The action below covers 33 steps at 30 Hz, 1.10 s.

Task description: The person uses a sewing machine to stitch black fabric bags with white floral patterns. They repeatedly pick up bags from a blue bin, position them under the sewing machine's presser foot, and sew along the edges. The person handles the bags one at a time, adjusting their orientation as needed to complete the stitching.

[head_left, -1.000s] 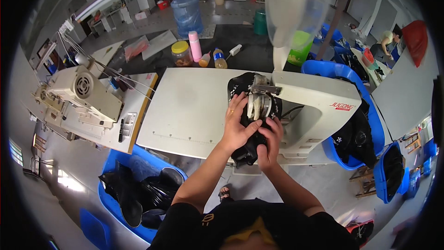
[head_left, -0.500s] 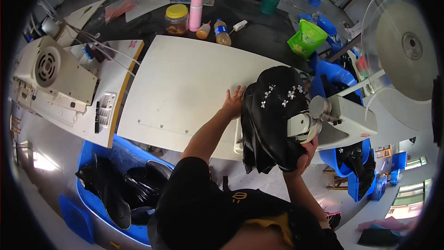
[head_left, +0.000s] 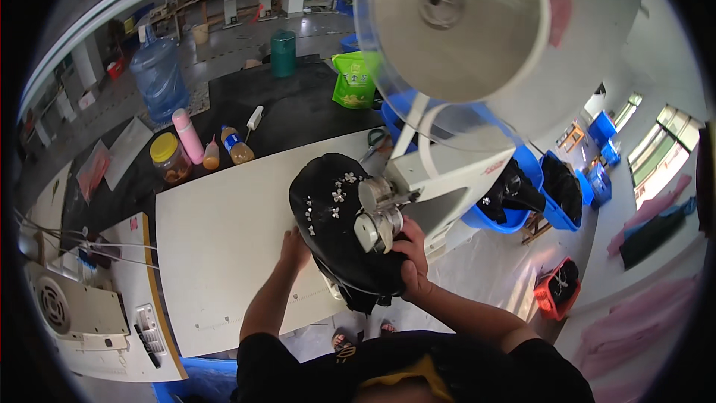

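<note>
A bulky, glossy black leather-like piece [head_left: 328,213] with silver flower ornaments is draped at the head of a white machine [head_left: 440,179], beneath its small metal roller parts [head_left: 377,213]. My right hand [head_left: 412,254] is closed on the piece's right edge, just beside the machine head, with the thumb pressing on the black material. My left hand [head_left: 294,250] rests against the piece's left side, over the white tabletop [head_left: 216,254]. Its fingers look stretched out, though their tips are partly hidden behind the piece. Whatever supports the piece underneath is hidden.
A large pale reel [head_left: 477,37] rises above the machine. Scissors [head_left: 373,142] lie at the table's far edge. Beyond stand a green pouch [head_left: 352,82], a yellow-lidded jar [head_left: 170,160], a pink bottle [head_left: 188,136] and a drink bottle [head_left: 237,145]. Blue bins [head_left: 500,213] hold black pieces at right.
The view has swung to the right, so the table and bottles sit further left. The black piece has turned somewhat under the machine head. My right hand still grips it; my left stays at its side.
</note>
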Each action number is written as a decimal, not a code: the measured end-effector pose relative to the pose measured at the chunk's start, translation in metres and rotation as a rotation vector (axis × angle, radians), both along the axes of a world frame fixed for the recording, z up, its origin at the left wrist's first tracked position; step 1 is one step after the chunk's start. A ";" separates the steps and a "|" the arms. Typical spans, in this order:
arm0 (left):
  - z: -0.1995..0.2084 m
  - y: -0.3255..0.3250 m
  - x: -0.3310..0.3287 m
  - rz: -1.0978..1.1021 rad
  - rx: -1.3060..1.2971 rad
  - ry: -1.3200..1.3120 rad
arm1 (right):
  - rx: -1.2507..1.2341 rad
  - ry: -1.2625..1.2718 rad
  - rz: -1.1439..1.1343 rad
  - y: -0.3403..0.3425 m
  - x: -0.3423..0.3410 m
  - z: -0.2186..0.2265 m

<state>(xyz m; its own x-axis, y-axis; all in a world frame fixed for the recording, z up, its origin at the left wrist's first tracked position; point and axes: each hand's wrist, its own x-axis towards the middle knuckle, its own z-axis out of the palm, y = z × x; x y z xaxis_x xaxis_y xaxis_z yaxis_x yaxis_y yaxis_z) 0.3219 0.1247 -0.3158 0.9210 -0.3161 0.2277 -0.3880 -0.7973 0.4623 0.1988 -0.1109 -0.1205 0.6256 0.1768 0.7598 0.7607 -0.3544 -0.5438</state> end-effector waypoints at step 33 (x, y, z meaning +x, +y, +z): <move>0.225 -0.093 -0.200 -0.023 -0.122 -0.559 | -0.335 -0.334 0.441 -0.069 0.023 0.026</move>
<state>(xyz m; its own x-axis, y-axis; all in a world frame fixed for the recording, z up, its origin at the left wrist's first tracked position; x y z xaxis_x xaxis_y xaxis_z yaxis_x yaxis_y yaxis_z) 0.1224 0.0317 -0.0911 0.6436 -0.2754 0.7141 -0.6163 -0.7397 0.2701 0.2218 -0.1803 -0.0947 0.1794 0.6246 0.7600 0.9828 -0.0794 -0.1667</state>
